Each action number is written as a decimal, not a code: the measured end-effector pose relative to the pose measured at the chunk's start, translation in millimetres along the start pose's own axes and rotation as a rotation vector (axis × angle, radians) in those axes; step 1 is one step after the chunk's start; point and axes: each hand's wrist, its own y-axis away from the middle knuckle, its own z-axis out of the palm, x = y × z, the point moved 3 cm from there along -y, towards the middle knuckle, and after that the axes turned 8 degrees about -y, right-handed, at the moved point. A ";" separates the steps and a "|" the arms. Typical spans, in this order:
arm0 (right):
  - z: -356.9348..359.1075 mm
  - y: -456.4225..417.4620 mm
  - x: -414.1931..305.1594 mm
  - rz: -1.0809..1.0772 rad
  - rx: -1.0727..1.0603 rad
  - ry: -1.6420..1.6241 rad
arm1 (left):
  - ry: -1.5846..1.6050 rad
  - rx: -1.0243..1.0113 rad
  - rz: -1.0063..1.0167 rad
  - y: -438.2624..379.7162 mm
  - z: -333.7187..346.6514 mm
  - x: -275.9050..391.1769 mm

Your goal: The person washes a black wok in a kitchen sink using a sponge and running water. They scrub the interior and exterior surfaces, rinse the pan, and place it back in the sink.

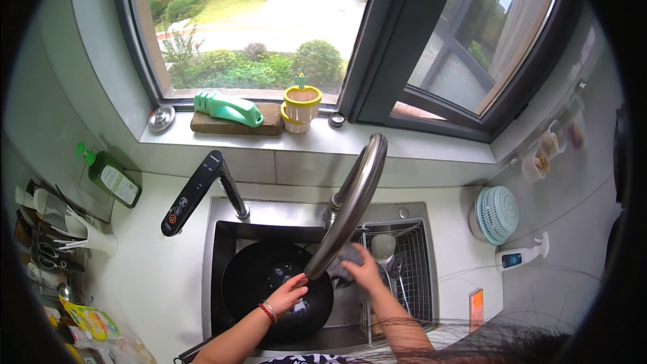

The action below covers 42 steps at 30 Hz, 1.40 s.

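Observation:
A black wok (263, 283) lies in the stainless steel sink (349, 308), some water and suds on its inner surface. My left hand (288, 296), with a red bracelet at the wrist, is over the wok with its fingers apart, their tips at the spout end of the curved metal faucet (371, 177). Right of the faucet, my right hand (365, 267) holds a grey cloth (346, 263) near the wok's right rim. Part of the cloth is hidden behind the faucet.
A wire basket (422, 283) with utensils fills the sink's right side. A second, black-topped tap (192, 194) rises at the back left. Right of the sink are a blue colander (498, 215), a spray bottle (520, 258) and a phone (476, 308). A green pump bottle (113, 179) stands left.

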 end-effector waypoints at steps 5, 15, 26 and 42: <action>-22.6 -71.0 -53.7 -0.292 0.180 0.373 | 0.003 0.070 -0.021 -1.1 -6.4 -10.6; 29.7 -136.8 -73.5 -0.061 0.037 1.100 | -0.016 0.055 -0.074 0.7 11.3 -32.6; 38.3 -69.6 -76.3 -0.048 -0.162 1.225 | -0.029 0.070 0.115 -10.8 20.2 -33.7; 84.4 -28.2 -37.4 -0.481 -0.256 1.156 | 0.030 0.139 -0.037 11.8 6.5 -43.7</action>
